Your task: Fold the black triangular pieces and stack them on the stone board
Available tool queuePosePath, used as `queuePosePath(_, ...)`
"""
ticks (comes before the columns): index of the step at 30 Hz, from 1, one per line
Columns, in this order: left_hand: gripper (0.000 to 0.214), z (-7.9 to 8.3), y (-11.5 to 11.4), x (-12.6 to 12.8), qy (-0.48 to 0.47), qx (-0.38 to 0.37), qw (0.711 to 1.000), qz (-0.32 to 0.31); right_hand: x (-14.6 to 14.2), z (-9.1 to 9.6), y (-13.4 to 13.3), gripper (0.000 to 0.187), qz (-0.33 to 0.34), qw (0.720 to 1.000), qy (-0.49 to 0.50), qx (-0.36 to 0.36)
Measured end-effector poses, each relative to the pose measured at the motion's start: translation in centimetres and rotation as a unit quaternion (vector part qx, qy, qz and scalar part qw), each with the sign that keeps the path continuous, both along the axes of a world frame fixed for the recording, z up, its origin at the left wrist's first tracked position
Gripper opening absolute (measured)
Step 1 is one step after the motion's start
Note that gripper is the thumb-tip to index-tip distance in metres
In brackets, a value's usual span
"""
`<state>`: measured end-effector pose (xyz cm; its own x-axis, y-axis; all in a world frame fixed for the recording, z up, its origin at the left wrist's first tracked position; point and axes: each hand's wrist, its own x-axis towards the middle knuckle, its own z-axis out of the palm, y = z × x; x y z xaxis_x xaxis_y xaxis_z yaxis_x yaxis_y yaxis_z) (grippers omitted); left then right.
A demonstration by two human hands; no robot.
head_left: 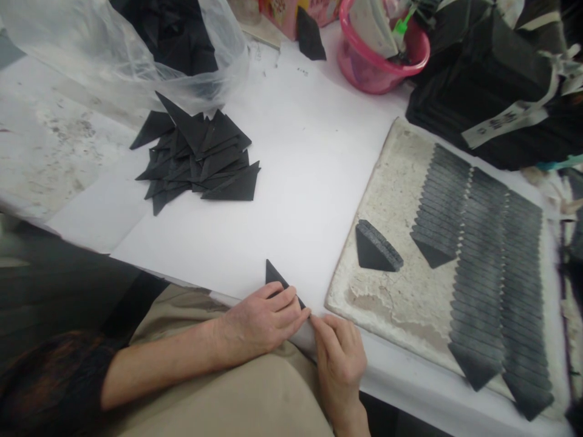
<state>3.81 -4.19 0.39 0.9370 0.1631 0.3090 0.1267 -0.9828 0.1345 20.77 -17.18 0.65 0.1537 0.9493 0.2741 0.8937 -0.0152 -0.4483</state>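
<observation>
My left hand (pixel 266 318) lies at the near table edge, fingers pressed together on a black triangular piece (pixel 274 275) whose tip sticks out above the knuckles. My right hand (pixel 339 358) sits just to its right, its curled fingertips touching the same piece's lower corner. A loose pile of black triangles (pixel 204 158) lies on white paper (pixel 296 182) further back on the left. To the right, a worn board (pixel 387 182) carries long overlapping rows of black triangles (pixel 483 243) and a small stack of them (pixel 376 249).
A clear plastic bag (pixel 136 54) holding dark material sits at the back left. A pink bucket (pixel 382 60) with tools stands at the back. Bundled black stacks tied with tape (pixel 501 91) fill the back right. My beige-clad lap is below the table edge.
</observation>
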Motion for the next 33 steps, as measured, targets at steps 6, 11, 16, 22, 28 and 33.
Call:
queuePosePath(6,0.032,0.4,-0.1,0.0,0.014,0.027,1.000,-0.008,0.2,-0.3,-0.5,0.024,0.011,1.000,-0.023,-0.015)
queuePosePath(11,0.034,0.5,-0.3,0.0,0.024,0.033,0.999,-0.004,0.4,-0.5,-1.5,0.033,0.005,0.997,-0.066,-0.032)
queuePosePath(16,0.036,0.6,-0.4,0.2,0.024,0.034,0.999,-0.003,0.6,-0.3,-2.2,0.033,-0.014,0.997,-0.063,-0.048)
queuePosePath(22,0.032,0.3,-0.1,-0.2,0.002,0.011,1.000,-0.008,-0.6,0.3,-1.5,0.017,-0.090,0.994,0.042,-0.040)
queuePosePath(28,0.024,-0.1,0.2,-1.0,-0.046,-0.043,0.998,-0.001,-2.2,0.4,0.3,0.015,-0.119,0.990,0.035,-0.073)
queuePosePath(33,0.023,0.3,0.6,-1.3,-0.070,-0.056,0.996,0.015,-2.6,0.7,1.0,0.017,-0.153,0.979,0.045,-0.125)
